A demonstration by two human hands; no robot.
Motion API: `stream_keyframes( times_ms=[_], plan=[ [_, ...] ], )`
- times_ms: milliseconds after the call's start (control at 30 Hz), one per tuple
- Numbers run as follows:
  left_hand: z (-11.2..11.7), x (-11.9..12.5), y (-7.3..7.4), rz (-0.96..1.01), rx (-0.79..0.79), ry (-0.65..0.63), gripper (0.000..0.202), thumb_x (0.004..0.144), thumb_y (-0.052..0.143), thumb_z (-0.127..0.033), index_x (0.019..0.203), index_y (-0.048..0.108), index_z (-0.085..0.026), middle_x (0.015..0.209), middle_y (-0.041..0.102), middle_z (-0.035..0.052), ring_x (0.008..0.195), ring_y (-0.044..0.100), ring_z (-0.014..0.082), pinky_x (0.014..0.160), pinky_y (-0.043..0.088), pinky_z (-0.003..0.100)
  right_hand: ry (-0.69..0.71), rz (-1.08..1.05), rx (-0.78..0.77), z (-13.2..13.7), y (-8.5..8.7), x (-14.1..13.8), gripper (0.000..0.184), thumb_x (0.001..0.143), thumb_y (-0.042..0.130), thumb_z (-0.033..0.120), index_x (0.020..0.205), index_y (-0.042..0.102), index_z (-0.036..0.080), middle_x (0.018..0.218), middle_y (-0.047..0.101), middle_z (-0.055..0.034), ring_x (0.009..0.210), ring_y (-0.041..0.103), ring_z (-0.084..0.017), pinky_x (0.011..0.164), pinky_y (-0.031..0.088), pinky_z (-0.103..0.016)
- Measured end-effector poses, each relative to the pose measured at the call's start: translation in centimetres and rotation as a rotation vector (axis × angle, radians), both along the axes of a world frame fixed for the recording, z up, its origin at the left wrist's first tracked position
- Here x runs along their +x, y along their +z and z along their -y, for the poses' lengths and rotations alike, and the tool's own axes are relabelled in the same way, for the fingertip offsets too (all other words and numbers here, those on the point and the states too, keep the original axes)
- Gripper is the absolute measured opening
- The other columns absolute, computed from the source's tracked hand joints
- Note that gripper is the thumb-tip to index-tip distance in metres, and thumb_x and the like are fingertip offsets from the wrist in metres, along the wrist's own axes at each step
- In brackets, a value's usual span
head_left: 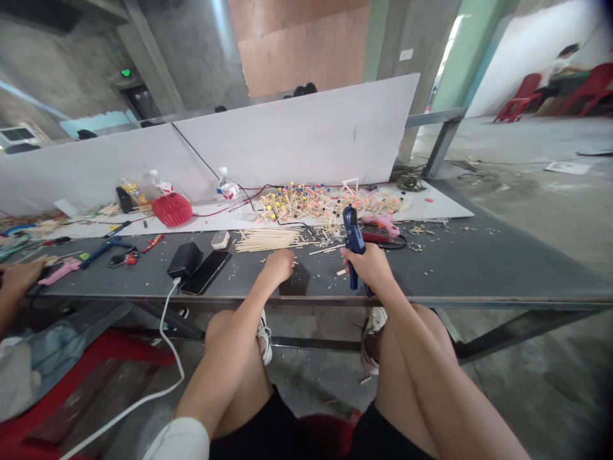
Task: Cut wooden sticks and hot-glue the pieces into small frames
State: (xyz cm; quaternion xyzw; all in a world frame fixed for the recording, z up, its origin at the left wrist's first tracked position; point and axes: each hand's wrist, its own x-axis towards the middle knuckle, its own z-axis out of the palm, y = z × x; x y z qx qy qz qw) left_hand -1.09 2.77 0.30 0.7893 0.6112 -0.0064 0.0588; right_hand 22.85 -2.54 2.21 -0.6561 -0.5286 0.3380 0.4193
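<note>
My right hand (366,263) is wrapped round the handles of a blue pipe cutter (353,237), its hooked jaw end pointing up and away from me. A short piece of wood (341,272) shows beside those fingers. Near the table's front edge, my left hand (279,267) is closed with its fingers curled down; whatever is in them is hidden. Just beyond it lies a row of thin wooden sticks (271,239). Behind the cutter are a pink glue gun (383,223) and a heap of stick pieces with coloured balls (306,203).
A phone (207,272), a black power adapter (184,260) with a white cable and a small white box (220,240) stand left. Another person's hand (22,276) is at the far left. A white partition (297,137) borders the back; plastic bottles (228,190) stand before it.
</note>
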Motion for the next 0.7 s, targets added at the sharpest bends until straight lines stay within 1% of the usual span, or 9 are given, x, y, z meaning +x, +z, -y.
stream_keyframes(
  times_ms=[167, 300, 367, 433, 500, 533, 600, 633, 700],
  plan=[
    [0.0, -1.5, 0.3, 0.059, -0.031, -0.001, 0.009, 0.078, 0.059, -0.008, 0.075, 0.065, -0.015, 0.086, 0.071, 0.0162, 0.082, 0.068, 0.0269, 0.071, 0.045, 0.029, 0.001, 0.017, -0.015, 0.1, 0.0, 0.0, 0.021, 0.079, 0.064, 0.036, 0.074, 0.066, 0.016, 0.071, 0.074, -0.0089, 0.056, 0.069, -0.019, 0.052, 0.05, -0.023],
    [0.0, -3.0, 0.7, 0.161, -0.034, 0.015, 0.013, 0.074, 0.06, -0.004, 0.069, 0.063, -0.016, 0.077, 0.07, 0.0126, 0.074, 0.066, 0.0235, 0.069, 0.044, 0.028, 0.005, 0.041, -0.023, 0.1, -0.1, 0.0, 0.021, 0.079, 0.064, 0.036, 0.073, 0.066, 0.016, 0.07, 0.074, -0.0087, 0.056, 0.069, -0.019, 0.053, 0.05, -0.023],
    [-0.1, -3.4, 1.0, 0.233, -0.034, 0.012, 0.012, 0.075, 0.059, -0.006, 0.071, 0.065, -0.015, 0.077, 0.07, 0.0115, 0.072, 0.066, 0.0221, 0.067, 0.045, 0.028, 0.012, 0.031, -0.022, 0.0, -0.2, 0.0, 0.021, 0.08, 0.063, 0.036, 0.074, 0.066, 0.016, 0.07, 0.074, -0.0081, 0.056, 0.069, -0.018, 0.053, 0.05, -0.023],
    [-0.1, -3.2, 1.2, 0.316, -0.039, -0.001, 0.013, 0.08, 0.055, -0.009, 0.081, 0.068, -0.015, 0.078, 0.071, 0.0095, 0.069, 0.066, 0.0193, 0.065, 0.046, 0.026, 0.025, 0.028, -0.014, 0.0, -0.4, -0.3, 0.021, 0.08, 0.063, 0.036, 0.074, 0.065, 0.017, 0.069, 0.073, -0.0071, 0.055, 0.069, -0.018, 0.053, 0.05, -0.023],
    [0.1, -2.5, 1.3, 0.473, -0.068, -0.035, 0.018, 0.087, 0.052, -0.015, 0.095, 0.068, -0.015, 0.077, 0.071, 0.0063, 0.065, 0.064, 0.0159, 0.062, 0.047, 0.025, 0.041, 0.029, -0.005, 0.1, -0.4, -0.7, 0.02, 0.08, 0.063, 0.036, 0.072, 0.064, 0.017, 0.068, 0.073, -0.0062, 0.053, 0.068, -0.018, 0.053, 0.05, -0.023],
    [0.4, -1.9, 1.4, 0.665, -0.103, -0.067, 0.018, 0.088, 0.054, -0.02, 0.096, 0.069, -0.013, 0.074, 0.069, 0.0058, 0.062, 0.063, 0.0152, 0.061, 0.046, 0.025, 0.052, 0.028, -0.001, 0.2, -0.4, -1.0, 0.021, 0.08, 0.063, 0.036, 0.07, 0.064, 0.017, 0.067, 0.072, -0.0059, 0.053, 0.068, -0.018, 0.053, 0.05, -0.023],
    [1.0, -0.6, 1.7, 1.001, -0.151, -0.124, 0.021, 0.085, 0.063, -0.03, 0.094, 0.069, -0.012, 0.07, 0.067, 0.0037, 0.059, 0.06, 0.0132, 0.058, 0.045, 0.024, 0.084, 0.02, 0.005, 0.4, -0.3, -1.5, 0.02, 0.08, 0.063, 0.035, 0.069, 0.063, 0.018, 0.067, 0.072, -0.0057, 0.054, 0.068, -0.017, 0.054, 0.05, -0.023],
    [1.4, 0.1, 1.8, 1.113, -0.166, -0.144, 0.023, 0.083, 0.067, -0.033, 0.092, 0.068, -0.012, 0.069, 0.066, 0.0031, 0.059, 0.06, 0.0124, 0.057, 0.044, 0.023, 0.1, 0.011, 0.007, 0.5, -0.3, -1.8, 0.019, 0.08, 0.064, 0.034, 0.07, 0.063, 0.018, 0.067, 0.072, -0.0055, 0.054, 0.068, -0.017, 0.054, 0.05, -0.022],
    [2.2, 1.4, 2.2, 1.275, -0.209, -0.191, 0.026, 0.079, 0.073, -0.036, 0.087, 0.065, -0.012, 0.075, 0.067, 0.0043, 0.064, 0.063, 0.0126, 0.056, 0.045, 0.022, 0.133, -0.002, 0.008, 0.8, -0.2, -2.2, 0.016, 0.079, 0.064, 0.033, 0.072, 0.063, 0.018, 0.068, 0.073, -0.0049, 0.055, 0.068, -0.017, 0.055, 0.049, -0.022]
  ],
)
